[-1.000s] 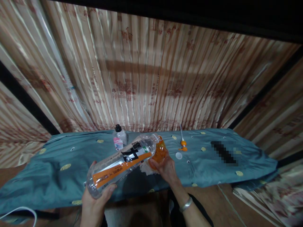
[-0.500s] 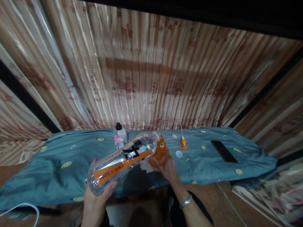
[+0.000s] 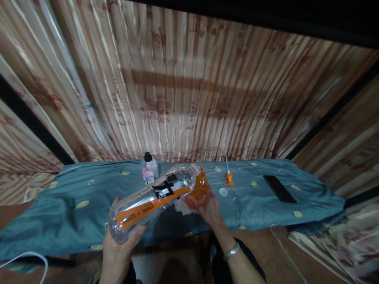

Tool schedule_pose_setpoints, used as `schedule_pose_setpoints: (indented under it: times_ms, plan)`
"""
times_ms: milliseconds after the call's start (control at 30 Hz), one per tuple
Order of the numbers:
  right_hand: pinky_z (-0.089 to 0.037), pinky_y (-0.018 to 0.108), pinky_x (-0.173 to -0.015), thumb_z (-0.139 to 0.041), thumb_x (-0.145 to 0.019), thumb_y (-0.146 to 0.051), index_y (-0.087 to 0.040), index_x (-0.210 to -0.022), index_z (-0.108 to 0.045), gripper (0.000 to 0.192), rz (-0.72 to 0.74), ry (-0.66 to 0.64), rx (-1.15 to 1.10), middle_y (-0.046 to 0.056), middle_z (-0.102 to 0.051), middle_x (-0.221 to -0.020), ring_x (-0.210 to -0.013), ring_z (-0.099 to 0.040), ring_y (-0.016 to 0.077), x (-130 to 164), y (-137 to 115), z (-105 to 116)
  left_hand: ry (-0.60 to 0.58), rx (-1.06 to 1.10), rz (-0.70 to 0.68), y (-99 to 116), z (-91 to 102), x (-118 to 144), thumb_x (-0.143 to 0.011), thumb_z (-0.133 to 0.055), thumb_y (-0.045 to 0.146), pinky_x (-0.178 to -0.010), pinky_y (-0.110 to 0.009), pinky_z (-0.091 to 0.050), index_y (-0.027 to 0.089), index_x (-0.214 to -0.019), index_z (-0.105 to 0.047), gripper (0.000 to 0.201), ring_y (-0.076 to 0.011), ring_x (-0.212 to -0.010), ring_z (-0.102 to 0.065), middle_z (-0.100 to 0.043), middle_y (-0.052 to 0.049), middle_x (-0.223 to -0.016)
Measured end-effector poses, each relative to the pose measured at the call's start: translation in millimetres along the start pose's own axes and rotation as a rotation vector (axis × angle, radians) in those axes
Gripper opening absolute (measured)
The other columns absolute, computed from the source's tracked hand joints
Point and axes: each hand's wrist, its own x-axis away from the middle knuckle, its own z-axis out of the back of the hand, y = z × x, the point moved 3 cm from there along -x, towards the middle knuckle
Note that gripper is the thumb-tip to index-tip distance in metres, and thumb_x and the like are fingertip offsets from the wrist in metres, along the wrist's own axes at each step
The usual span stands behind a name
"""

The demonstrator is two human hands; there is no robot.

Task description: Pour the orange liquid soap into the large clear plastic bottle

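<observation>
Gripped at its base by my left hand [image 3: 122, 244], a large clear plastic bottle [image 3: 151, 201] with an orange, white and black label lies tilted, its mouth toward the right. My right hand [image 3: 207, 207] is closed around a smaller orange bottle [image 3: 199, 188], partly covered by the fingers. The clear bottle's neck meets the top of the orange bottle; whether liquid passes between them I cannot make out. Beneath the orange bottle a crumpled white tissue [image 3: 184, 208] shows on the cloth.
A blue-green cloth [image 3: 251, 213] covers the narrow table. On it are a black-capped bottle [image 3: 149, 169], an orange pump head [image 3: 228, 178] with its tube, a white round cap [image 3: 223, 192] and a dark phone [image 3: 280, 189]. Behind hangs a striped curtain [image 3: 183, 90].
The clear bottle's base has shifted very slightly left and down with my left hand. Both bottles stay mouth to mouth, and my right hand keeps its grip.
</observation>
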Motion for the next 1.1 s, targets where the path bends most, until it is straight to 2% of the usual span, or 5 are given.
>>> schedule_pose_setpoints:
  times_ms: [267,467,667,900,1100]
  plan:
    - [-0.063,0.047,-0.088,-0.071,-0.082,-0.055,-0.020,-0.139,-0.055,0.069,0.005,0.008,0.018,0.014,-0.078,-0.119,-0.104,-0.077,0.0344,-0.1,0.7,0.4,-0.005,-0.011,0.008,0.2,1.1,-0.2,-0.055,-0.096,0.053,-0.114,-0.050,-0.043,0.024,-0.156,-0.045,0.117,-0.0296,-0.109,-0.069,-0.072,-0.009,-0.123]
    - [-0.063,0.044,-0.086,-0.071,-0.082,-0.055,-0.018,-0.140,-0.054,0.071,-0.020,0.002,0.024,0.014,-0.080,-0.113,-0.101,-0.078,0.0327,1.0,-0.7,1.4,-0.006,-0.037,-0.012,1.8,0.7,-0.6,-0.056,-0.095,0.056,-0.118,-0.051,-0.038,0.021,-0.156,-0.045,0.117,-0.0304,-0.111,-0.068,-0.073,-0.010,-0.121]
    - [-0.063,0.044,-0.084,-0.071,-0.082,-0.056,-0.018,-0.136,-0.056,0.067,-0.012,-0.007,0.033,0.014,-0.080,-0.112,-0.100,-0.078,0.0332,0.8,-0.1,1.9,0.006,-0.022,-0.024,3.9,0.5,-0.4,-0.053,-0.097,0.054,-0.111,-0.046,-0.048,0.021,-0.153,-0.049,0.115,-0.0309,-0.108,-0.072,-0.075,-0.010,-0.120]
    - [-0.063,0.043,-0.084,-0.073,-0.082,-0.048,-0.018,-0.136,-0.056,0.064,0.010,-0.017,0.021,0.013,-0.080,-0.111,-0.098,-0.079,0.0330,0.9,-0.4,3.3,-0.005,-0.006,0.016,4.8,-0.2,0.6,-0.053,-0.097,0.053,-0.113,-0.049,-0.045,0.020,-0.157,-0.044,0.121,-0.0311,-0.109,-0.071,-0.074,-0.011,-0.121]
    - [-0.064,0.047,-0.084,-0.070,-0.082,-0.056,-0.016,-0.140,-0.052,0.072,-0.008,-0.012,-0.009,0.015,-0.080,-0.111,-0.097,-0.079,0.0350,1.3,-1.3,2.9,0.001,-0.008,0.001,3.9,-2.2,1.0,-0.053,-0.097,0.052,-0.114,-0.054,-0.042,0.020,-0.156,-0.045,0.120,-0.0309,-0.106,-0.069,-0.072,-0.011,-0.120]
